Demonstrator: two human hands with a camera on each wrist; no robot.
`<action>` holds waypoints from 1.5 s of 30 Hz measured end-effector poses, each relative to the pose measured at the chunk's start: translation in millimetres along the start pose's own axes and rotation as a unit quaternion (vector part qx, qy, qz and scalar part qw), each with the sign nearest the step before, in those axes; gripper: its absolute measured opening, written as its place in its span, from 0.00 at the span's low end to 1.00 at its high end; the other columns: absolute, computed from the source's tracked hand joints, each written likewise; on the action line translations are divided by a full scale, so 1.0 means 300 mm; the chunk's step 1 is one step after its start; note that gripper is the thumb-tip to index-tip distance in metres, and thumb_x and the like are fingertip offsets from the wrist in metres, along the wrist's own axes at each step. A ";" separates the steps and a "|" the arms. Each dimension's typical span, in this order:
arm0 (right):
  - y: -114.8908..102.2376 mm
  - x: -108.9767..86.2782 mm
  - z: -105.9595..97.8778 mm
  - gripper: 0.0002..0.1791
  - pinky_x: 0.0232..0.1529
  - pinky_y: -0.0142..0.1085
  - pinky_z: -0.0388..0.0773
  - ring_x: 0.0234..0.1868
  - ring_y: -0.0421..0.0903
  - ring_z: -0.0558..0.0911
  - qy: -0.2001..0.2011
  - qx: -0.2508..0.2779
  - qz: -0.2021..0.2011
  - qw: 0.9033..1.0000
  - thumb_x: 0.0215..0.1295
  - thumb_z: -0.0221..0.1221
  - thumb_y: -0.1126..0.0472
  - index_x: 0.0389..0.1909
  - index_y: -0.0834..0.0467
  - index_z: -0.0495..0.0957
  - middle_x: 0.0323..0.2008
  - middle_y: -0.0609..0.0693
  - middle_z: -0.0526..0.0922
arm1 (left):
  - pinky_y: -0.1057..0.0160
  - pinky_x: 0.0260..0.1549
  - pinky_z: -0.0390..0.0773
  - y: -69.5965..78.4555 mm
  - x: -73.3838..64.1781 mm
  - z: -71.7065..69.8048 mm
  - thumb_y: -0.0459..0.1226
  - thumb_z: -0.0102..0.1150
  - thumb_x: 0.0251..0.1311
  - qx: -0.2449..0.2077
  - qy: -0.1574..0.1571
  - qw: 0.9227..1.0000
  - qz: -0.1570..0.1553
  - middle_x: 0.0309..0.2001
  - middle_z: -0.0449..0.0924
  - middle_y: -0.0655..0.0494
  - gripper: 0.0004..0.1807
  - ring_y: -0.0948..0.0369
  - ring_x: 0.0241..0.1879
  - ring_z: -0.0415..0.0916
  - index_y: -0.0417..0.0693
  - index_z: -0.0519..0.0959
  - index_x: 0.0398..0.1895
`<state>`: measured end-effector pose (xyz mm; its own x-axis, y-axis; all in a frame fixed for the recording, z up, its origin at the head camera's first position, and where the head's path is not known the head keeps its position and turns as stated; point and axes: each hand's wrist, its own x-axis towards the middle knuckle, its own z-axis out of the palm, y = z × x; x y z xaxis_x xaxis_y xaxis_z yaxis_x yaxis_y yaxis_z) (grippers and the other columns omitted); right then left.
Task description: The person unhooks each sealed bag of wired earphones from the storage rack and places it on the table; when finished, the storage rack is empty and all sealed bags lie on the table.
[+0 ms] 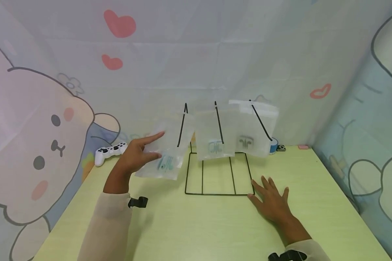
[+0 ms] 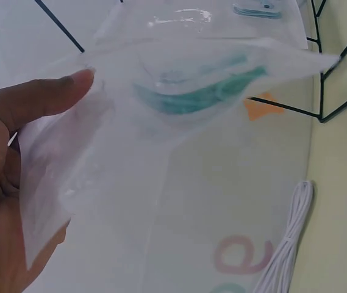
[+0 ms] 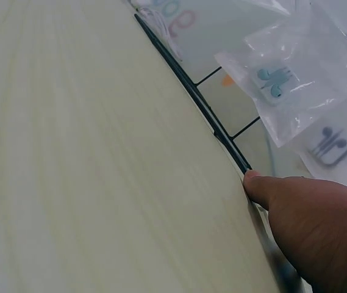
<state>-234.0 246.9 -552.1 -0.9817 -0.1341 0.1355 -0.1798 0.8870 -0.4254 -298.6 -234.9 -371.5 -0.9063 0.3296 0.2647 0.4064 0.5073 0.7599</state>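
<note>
Left hand (image 1: 134,155): thumb and forefinger straight and well apart, touching a plastic bag (image 1: 155,172) (teal contents (image 1: 165,162) showing through) on the hook (image 1: 181,128) just right of the fingertips.
Right hand (image 1: 272,203): fingers spread, thumb on the wire rack (image 1: 219,194).
Middle bag (image 1: 205,134), end bag (image 1: 245,125): hanging farther right of the left hand.

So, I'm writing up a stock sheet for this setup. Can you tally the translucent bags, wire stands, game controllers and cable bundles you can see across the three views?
Translucent bags: 3
Wire stand: 1
White game controller: 1
White cable bundle: 1
Total: 6
</note>
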 end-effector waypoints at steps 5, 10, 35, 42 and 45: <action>-0.007 -0.001 -0.003 0.37 0.71 0.90 0.33 0.87 0.73 0.52 0.003 -0.006 -0.004 1.000 0.83 0.53 0.34 0.84 0.47 0.68 0.86 0.66 0.59 | 0.37 0.75 0.73 -0.022 -0.020 0.009 0.29 0.74 0.66 0.002 0.015 1.000 0.006 0.83 0.67 0.54 0.43 0.46 0.86 0.60 0.66 0.71 0.82; -0.013 -0.002 -0.006 0.37 0.71 0.90 0.33 0.87 0.73 0.52 0.001 -0.004 -0.003 1.000 0.83 0.53 0.34 0.84 0.47 0.68 0.86 0.67 0.59 | 0.37 0.70 0.78 0.003 -0.044 -0.006 0.29 0.73 0.67 0.022 0.023 0.999 0.015 0.82 0.70 0.51 0.42 0.43 0.83 0.66 0.65 0.72 0.81; -0.015 0.011 -0.002 0.37 0.71 0.90 0.32 0.87 0.73 0.51 -0.003 -0.002 0.002 1.000 0.83 0.54 0.34 0.84 0.47 0.68 0.86 0.67 0.59 | 0.43 0.63 0.80 0.218 -0.103 -0.112 0.27 0.74 0.64 0.161 -0.022 0.985 0.054 0.79 0.74 0.50 0.42 0.41 0.79 0.72 0.55 0.72 0.81; -0.011 0.015 0.001 0.37 0.70 0.90 0.31 0.87 0.74 0.51 -0.005 0.003 0.004 1.000 0.82 0.54 0.34 0.84 0.47 0.68 0.86 0.67 0.58 | 0.63 0.52 0.77 0.199 -0.103 -0.139 0.31 0.76 0.64 0.139 -0.036 0.989 0.032 0.77 0.77 0.49 0.42 0.53 0.65 0.80 0.61 0.74 0.81; -0.008 0.018 0.006 0.38 0.71 0.89 0.30 0.87 0.74 0.50 -0.005 0.008 0.004 1.000 0.82 0.54 0.33 0.84 0.47 0.68 0.86 0.67 0.58 | 0.64 0.46 0.83 0.170 -0.104 -0.131 0.31 0.77 0.63 0.091 -0.033 0.995 0.014 0.71 0.83 0.43 0.42 0.52 0.57 0.85 0.61 0.75 0.80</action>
<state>-238.9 243.2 -551.9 -0.9838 -0.1310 0.1227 -0.1723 0.8812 -0.4403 -254.3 -250.5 -317.8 -0.8869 0.3945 0.2403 0.4516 0.6312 0.6306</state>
